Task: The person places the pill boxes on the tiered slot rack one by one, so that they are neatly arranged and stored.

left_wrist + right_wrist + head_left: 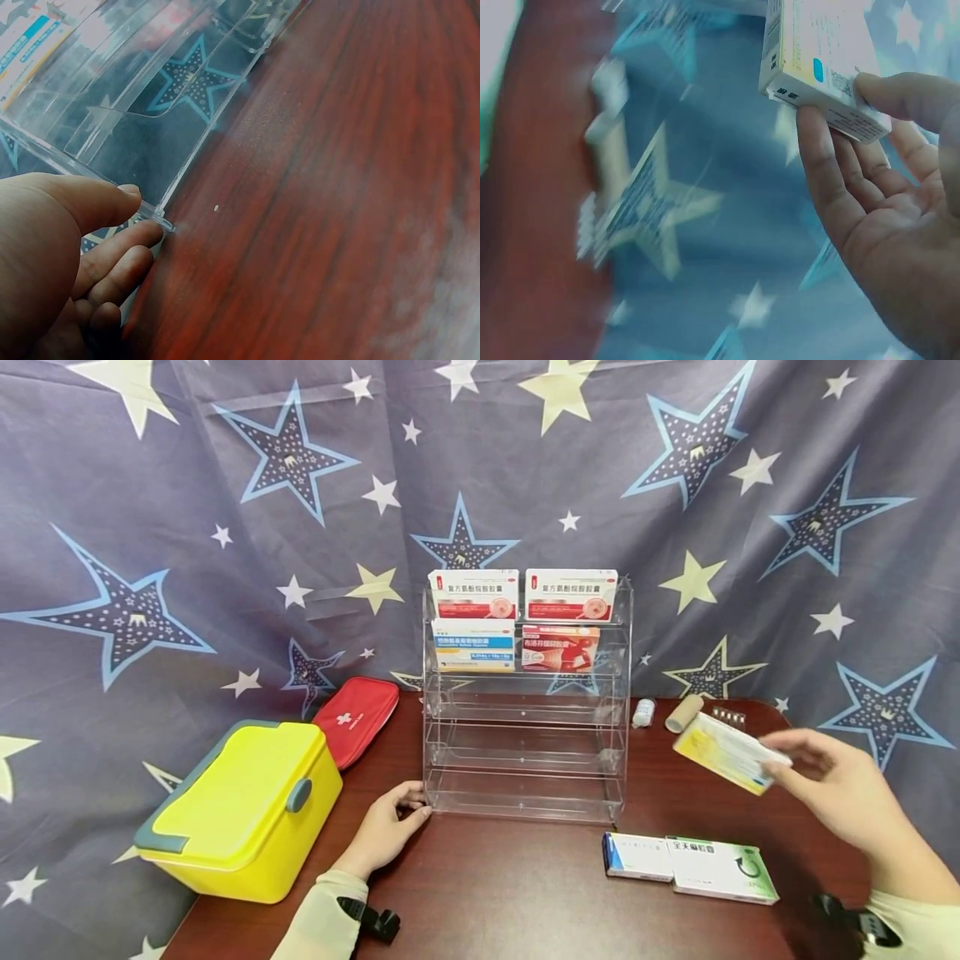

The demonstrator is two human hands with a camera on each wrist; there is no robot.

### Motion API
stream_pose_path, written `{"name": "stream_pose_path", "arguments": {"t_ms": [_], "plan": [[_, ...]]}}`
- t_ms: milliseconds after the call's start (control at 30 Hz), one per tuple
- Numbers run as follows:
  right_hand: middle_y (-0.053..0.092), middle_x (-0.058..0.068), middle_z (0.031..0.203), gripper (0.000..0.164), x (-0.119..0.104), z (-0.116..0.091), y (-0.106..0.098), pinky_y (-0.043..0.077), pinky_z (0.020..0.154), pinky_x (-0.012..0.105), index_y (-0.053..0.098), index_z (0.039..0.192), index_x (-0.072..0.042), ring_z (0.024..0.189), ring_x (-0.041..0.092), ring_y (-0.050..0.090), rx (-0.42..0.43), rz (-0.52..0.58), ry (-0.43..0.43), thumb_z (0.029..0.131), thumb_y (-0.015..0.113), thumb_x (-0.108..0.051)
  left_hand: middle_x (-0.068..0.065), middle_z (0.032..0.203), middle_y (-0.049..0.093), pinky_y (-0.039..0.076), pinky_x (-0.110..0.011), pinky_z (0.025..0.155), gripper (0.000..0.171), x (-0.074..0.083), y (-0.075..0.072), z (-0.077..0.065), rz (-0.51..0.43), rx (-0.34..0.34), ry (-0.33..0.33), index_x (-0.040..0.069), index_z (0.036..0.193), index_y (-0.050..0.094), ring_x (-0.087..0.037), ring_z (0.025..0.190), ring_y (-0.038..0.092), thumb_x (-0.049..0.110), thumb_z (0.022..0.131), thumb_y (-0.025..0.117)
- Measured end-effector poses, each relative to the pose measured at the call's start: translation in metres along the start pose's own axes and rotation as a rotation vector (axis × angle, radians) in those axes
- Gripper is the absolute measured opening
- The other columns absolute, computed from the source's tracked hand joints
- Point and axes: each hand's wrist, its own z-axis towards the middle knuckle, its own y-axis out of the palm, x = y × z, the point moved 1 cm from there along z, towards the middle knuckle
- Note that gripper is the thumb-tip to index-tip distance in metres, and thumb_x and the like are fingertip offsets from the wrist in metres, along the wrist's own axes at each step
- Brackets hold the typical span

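Observation:
A clear tiered display rack (522, 810) stands on the table, with medicine boxes in its top two tiers. My left hand (390, 827) holds the rack's lower left corner, the thumb in front and the fingers at the side, as the left wrist view also shows. My right hand (843, 785) is raised to the right of the rack. It pinches a white and yellow medicine box (726, 752) by one end, between thumb and fingers. In the right wrist view the held medicine box (825, 67) is tilted.
Two medicine boxes, a blue and white one (639, 857) and a green and white one (722, 870), lie right of the rack's front. Behind are a small white bottle (643, 713), a tan roll (684, 714) and a blister pack (729, 718). Left stand a yellow case (247, 810) and a red pouch (356, 720).

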Motion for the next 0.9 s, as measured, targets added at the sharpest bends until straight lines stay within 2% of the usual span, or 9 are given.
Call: {"name": "stream_pose_path", "arguments": {"t_ms": [133,233,400,633,833,900], "plan": [[0.073,-0.002,0.101,0.031,-0.046,0.037,0.023,0.053,0.069,0.013,0.073,0.114,-0.005,0.081,-0.002,0.069,-0.052,0.056,-0.122,0.086,0.081,0.008,0.007,0.106,0.072,0.051,-0.038,0.092,0.035,-0.001,0.000,-0.001,-0.002,0.006,0.008,0.014,0.128,0.069,-0.012,0.098,0.068,0.013,0.095,0.079],[0.073,0.006,0.101,0.031,-0.081,0.060,0.045,0.054,0.068,0.015,0.074,0.113,-0.008,0.075,0.006,0.069,-0.087,0.072,-0.208,0.087,0.080,0.007,0.006,0.106,0.072,0.051,-0.039,0.091,0.036,0.000,0.000,-0.001,0.001,0.007,0.018,0.012,0.129,0.068,-0.013,0.098,0.068,0.013,0.095,0.079],[0.073,0.003,0.103,0.025,-0.129,0.093,0.092,0.056,0.070,0.020,0.076,0.109,-0.013,0.080,0.012,0.072,-0.123,0.044,-0.311,0.089,0.080,0.001,0.006,0.107,0.072,0.051,-0.038,0.092,0.036,0.001,0.000,-0.001,0.001,0.006,0.002,0.011,0.129,0.068,-0.013,0.099,0.068,0.013,0.095,0.079],[0.071,0.003,0.118,0.020,-0.162,0.126,0.163,0.054,0.074,0.039,0.075,0.113,-0.016,0.085,0.019,0.067,-0.186,-0.011,-0.223,0.094,0.078,-0.010,0.004,0.106,0.072,0.051,-0.040,0.093,0.035,0.001,0.001,-0.002,-0.011,0.004,-0.003,0.012,0.129,0.068,-0.014,0.100,0.068,0.012,0.095,0.079],[0.071,0.003,0.122,0.021,-0.175,0.140,0.203,0.057,0.084,0.044,0.075,0.115,-0.016,0.104,0.023,0.069,-0.183,0.003,-0.189,0.096,0.077,-0.010,0.004,0.105,0.072,0.051,-0.043,0.094,0.035,0.002,0.000,-0.002,-0.025,0.007,-0.001,0.015,0.127,0.069,-0.014,0.099,0.068,0.010,0.094,0.079],[0.071,0.002,0.121,0.020,-0.179,0.144,0.213,0.056,0.086,0.044,0.075,0.114,-0.017,0.105,0.023,0.069,-0.178,0.006,-0.181,0.096,0.077,-0.010,0.004,0.106,0.072,0.051,-0.043,0.094,0.035,0.001,-0.001,-0.001,-0.025,0.006,0.002,0.015,0.128,0.069,-0.014,0.099,0.068,0.011,0.095,0.079]]}}
